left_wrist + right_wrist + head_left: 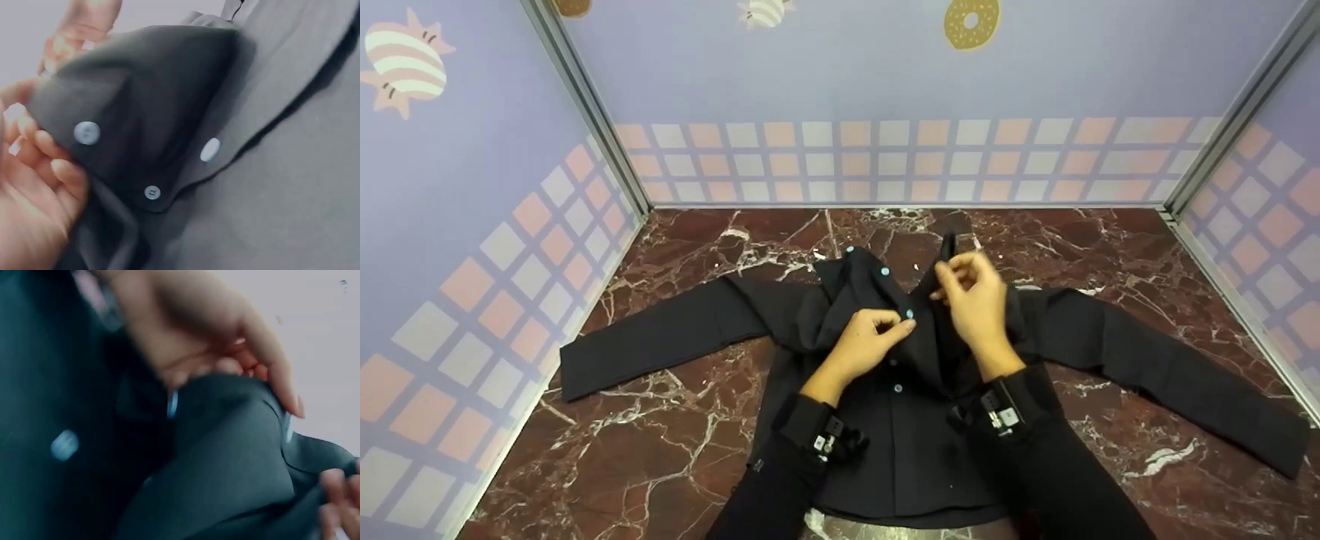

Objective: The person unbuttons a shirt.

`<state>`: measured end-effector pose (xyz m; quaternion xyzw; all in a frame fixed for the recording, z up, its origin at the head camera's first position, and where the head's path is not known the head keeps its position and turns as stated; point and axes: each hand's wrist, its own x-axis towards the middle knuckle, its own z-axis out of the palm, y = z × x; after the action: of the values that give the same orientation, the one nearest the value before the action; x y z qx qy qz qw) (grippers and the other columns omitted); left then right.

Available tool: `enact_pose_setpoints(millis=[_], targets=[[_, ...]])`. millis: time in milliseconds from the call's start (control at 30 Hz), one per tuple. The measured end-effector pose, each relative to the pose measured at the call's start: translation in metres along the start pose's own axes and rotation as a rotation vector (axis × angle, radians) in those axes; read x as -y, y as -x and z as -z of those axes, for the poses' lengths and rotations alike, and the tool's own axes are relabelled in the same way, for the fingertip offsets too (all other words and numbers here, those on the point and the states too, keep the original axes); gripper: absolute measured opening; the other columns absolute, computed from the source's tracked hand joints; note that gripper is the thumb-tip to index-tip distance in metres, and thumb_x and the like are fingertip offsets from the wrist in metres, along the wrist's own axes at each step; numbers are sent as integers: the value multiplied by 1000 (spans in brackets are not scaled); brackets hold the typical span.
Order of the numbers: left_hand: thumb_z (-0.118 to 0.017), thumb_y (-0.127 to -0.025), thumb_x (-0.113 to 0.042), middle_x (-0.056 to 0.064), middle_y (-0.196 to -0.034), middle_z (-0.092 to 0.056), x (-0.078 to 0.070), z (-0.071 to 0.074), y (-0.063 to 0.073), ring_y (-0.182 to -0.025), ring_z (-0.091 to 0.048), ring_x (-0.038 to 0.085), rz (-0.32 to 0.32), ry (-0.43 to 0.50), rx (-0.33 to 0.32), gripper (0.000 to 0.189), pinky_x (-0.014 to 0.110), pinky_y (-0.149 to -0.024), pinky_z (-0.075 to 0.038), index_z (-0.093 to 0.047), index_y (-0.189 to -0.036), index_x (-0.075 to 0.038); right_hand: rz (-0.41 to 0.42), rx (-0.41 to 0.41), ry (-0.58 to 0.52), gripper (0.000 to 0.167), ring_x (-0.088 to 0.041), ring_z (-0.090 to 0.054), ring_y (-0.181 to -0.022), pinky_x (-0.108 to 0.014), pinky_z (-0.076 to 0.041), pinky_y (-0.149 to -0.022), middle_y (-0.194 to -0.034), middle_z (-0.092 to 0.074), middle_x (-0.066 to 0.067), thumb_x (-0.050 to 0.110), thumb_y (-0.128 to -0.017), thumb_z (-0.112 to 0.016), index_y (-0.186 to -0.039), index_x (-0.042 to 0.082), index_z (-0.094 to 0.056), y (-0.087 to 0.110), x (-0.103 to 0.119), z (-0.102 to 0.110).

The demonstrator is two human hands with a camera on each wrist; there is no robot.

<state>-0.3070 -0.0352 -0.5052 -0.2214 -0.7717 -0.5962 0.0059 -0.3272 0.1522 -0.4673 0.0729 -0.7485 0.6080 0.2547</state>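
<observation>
A dark long-sleeved shirt with pale blue buttons lies front up, its neck end away from me. The upper front is parted and its left-side edge is lifted. My left hand pinches that edge between thumb and fingers, close to a button. In the left wrist view, two more buttons show lower on the shirt. My right hand is at the opposite front edge, fingers bent at the raised cloth near the neck. In the right wrist view, the fingertips overlap dark fabric at the right border; that view is blurred.
The left sleeve and right sleeve stretch out sideways over a dark red marbled table. Patterned panels stand behind the table and on both sides. The right cuff reaches close to the right panel.
</observation>
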Motion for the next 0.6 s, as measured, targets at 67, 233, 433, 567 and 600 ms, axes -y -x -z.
enact_pose_setpoints(millis=[67,233,433,567,600], targets=[[-69,-105,-19,-7,-56,-42,4,0,0,-50,-41,9,124,-3,19,48,23,-54,-36,-49,-62,-16,-42,64,92,27,-26,-77,-82,-24,-59,-70,-97,-75,-18,7,-102,-72,-127,-3,-64,7,-9,-2],[-64,-108,-23,-5,-57,-45,13,1,1,-49,-48,11,300,39,36,38,23,-48,-41,-52,-73,-15,107,94,201,33,-32,-71,-101,-36,-58,-83,-113,-72,-15,1,-100,-71,-133,1,-66,30,-13,-8],[-64,-109,-19,-3,-65,-54,25,0,4,-52,-54,12,292,56,106,19,23,-50,-45,-60,-95,-7,74,262,264,13,-25,-71,-90,-32,-55,-78,-103,-72,-10,2,-97,-76,-110,3,-77,47,-32,-11],[-69,-106,-15,-2,-68,-61,31,-3,6,-51,-57,11,261,14,128,15,23,-48,-46,-65,-96,-4,-56,337,210,19,-25,-72,-95,-29,-55,-82,-107,-76,-10,7,-98,-78,-117,4,-79,54,-54,-7],[-70,-105,-15,-2,-68,-62,31,-3,6,-50,-58,11,250,6,124,15,23,-47,-46,-66,-96,-4,-62,337,181,19,-24,-72,-94,-28,-55,-81,-106,-76,-10,8,-98,-78,-116,4,-79,55,-58,-6]])
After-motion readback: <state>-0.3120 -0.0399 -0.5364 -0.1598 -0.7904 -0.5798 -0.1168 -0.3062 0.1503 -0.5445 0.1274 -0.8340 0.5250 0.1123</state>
